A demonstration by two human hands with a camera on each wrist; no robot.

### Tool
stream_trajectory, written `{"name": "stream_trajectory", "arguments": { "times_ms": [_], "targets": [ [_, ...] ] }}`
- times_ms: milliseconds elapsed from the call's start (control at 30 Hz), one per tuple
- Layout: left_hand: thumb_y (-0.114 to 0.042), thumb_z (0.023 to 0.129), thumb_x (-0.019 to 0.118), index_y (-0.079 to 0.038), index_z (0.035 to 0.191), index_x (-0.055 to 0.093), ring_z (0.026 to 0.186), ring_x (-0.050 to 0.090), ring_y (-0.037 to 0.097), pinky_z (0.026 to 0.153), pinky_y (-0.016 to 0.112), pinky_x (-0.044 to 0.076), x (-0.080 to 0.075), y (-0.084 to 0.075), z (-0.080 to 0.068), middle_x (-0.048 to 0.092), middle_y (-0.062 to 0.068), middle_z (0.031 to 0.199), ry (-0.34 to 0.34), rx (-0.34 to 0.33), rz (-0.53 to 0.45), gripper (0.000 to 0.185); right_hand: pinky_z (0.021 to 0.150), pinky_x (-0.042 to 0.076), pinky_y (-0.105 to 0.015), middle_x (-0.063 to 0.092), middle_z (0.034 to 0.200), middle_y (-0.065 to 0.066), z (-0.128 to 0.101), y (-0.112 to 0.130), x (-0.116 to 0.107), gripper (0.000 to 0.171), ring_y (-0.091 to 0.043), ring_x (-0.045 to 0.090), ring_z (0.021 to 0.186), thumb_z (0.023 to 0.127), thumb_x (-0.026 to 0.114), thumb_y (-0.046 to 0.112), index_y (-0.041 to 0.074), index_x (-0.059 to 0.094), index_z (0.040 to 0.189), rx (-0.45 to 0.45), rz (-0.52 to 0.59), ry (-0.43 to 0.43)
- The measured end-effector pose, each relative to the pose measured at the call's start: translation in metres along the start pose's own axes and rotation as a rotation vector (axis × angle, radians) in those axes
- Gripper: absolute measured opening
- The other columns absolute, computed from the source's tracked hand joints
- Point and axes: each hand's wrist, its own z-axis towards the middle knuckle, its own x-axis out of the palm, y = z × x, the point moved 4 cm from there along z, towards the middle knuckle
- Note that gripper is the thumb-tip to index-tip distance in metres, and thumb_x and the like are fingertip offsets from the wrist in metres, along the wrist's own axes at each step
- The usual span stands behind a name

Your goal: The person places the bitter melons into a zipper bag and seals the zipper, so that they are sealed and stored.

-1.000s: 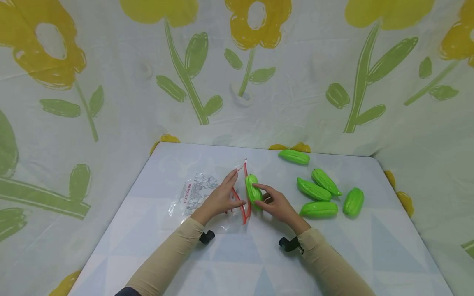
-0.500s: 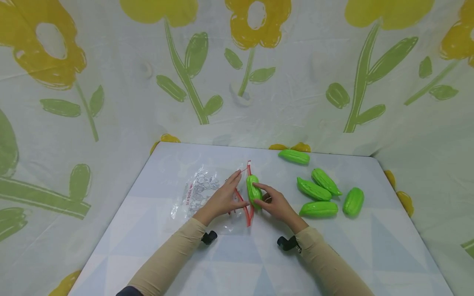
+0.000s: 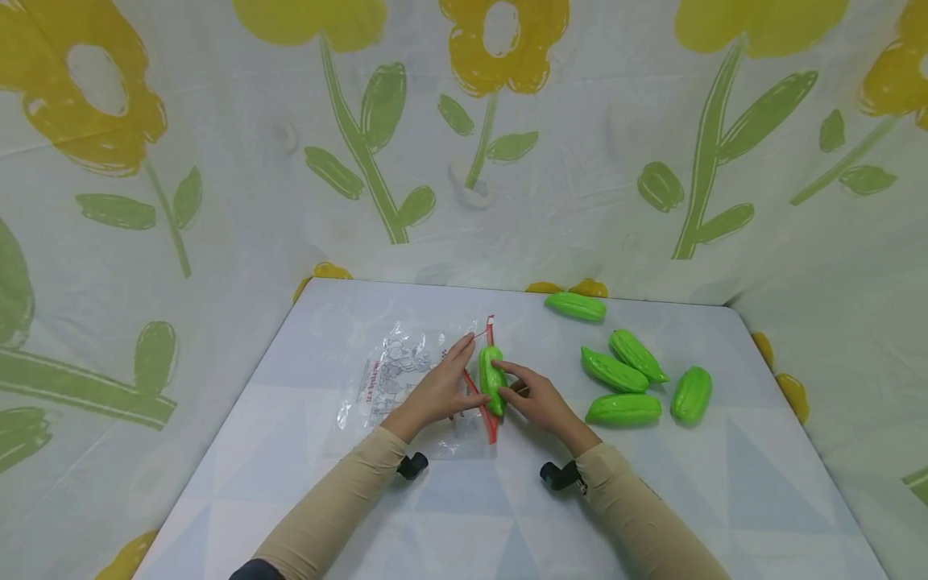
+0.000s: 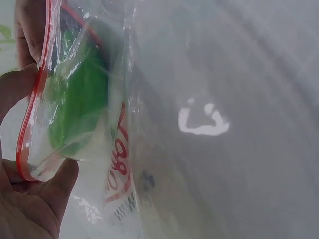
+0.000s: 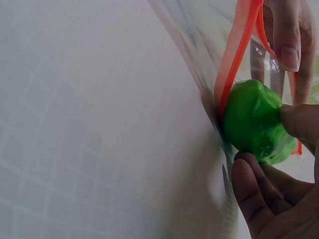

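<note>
A clear plastic zip bag (image 3: 395, 387) with red zip edges and printed drawings lies flat on the table, its mouth toward the right. My left hand (image 3: 435, 392) holds the bag by its upper lip, fingers spread along the parted mouth. In my right hand (image 3: 538, 403) a green ribbed gourd (image 3: 491, 379) is pinched between thumb and fingers, right at the red edge. The right wrist view has the gourd (image 5: 256, 122) against the red strip (image 5: 238, 55), with the left fingertips above. Through the film in the left wrist view, the gourd (image 4: 82, 94) shows green.
Several like gourds lie right of the hands: a group around one gourd (image 3: 615, 370), another gourd (image 3: 692, 395) further right, and one gourd (image 3: 576, 307) near the back edge. The pale patterned table (image 3: 652, 515) meets a flower-printed cloth (image 3: 565, 201) behind and at both sides.
The bag and my left hand have shifted slightly right. The gourd in my right hand has moved a little down and left, over the bag's mouth. The other gourds have not moved.
</note>
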Motion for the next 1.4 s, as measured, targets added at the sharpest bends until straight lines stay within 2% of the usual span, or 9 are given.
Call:
{"name": "stream_trajectory", "arguments": {
  "times_ms": [267,400,667,1067,1400],
  "targets": [
    [-0.052,0.074,0.071,-0.005,0.148,0.018,0.137,0.025,0.021,0.102,0.036,0.039,0.0007,-0.0009,0.0002,0.01,0.004,0.156,0.0,0.008,0.018,0.103,0.072,0.052,-0.029,0.051,0.133,0.006,0.0029,0.0017,0.0033,0.052,-0.01,0.061,0.088,0.088,0.06,0.039,0.042,0.041,0.137,-0.013,0.006,0.003],
    [-0.053,0.075,0.07,-0.007,0.149,0.016,0.138,0.025,0.02,0.102,0.036,0.04,0.0009,-0.0016,0.0,0.009,0.002,0.156,0.004,-0.001,0.02,0.103,0.069,0.052,-0.028,0.053,0.131,0.004,0.0034,0.003,0.0052,0.053,-0.011,0.061,0.088,0.086,0.062,0.041,0.04,0.043,0.136,-0.002,0.016,-0.002],
    [-0.054,0.076,0.069,-0.004,0.148,0.018,0.137,0.027,0.02,0.101,0.036,0.041,0.0008,-0.0019,0.0003,0.01,0.002,0.156,-0.002,0.009,0.034,0.102,0.07,0.052,-0.027,0.058,0.124,0.005,0.005,0.0024,0.0071,0.053,-0.01,0.061,0.087,0.083,0.062,0.048,0.043,0.046,0.133,0.021,0.014,-0.006],
    [-0.054,0.076,0.069,-0.005,0.148,0.017,0.138,0.025,0.018,0.103,0.036,0.039,0.0012,-0.0019,-0.0002,0.007,-0.002,0.156,0.001,0.003,0.027,0.102,0.074,0.053,-0.026,0.063,0.111,0.007,0.007,0.0017,0.0094,0.052,-0.008,0.061,0.085,0.084,0.064,0.042,0.044,0.046,0.133,-0.001,-0.001,-0.006],
    [-0.055,0.076,0.068,-0.007,0.149,0.015,0.136,0.028,0.017,0.101,0.033,0.041,0.0017,-0.0009,-0.0002,0.006,-0.003,0.156,0.006,-0.014,0.053,0.103,0.074,0.052,-0.026,0.064,0.112,0.004,0.004,0.003,0.0075,0.053,-0.009,0.061,0.085,0.085,0.064,0.039,0.041,0.047,0.134,-0.017,0.005,-0.023]
  ]
}}
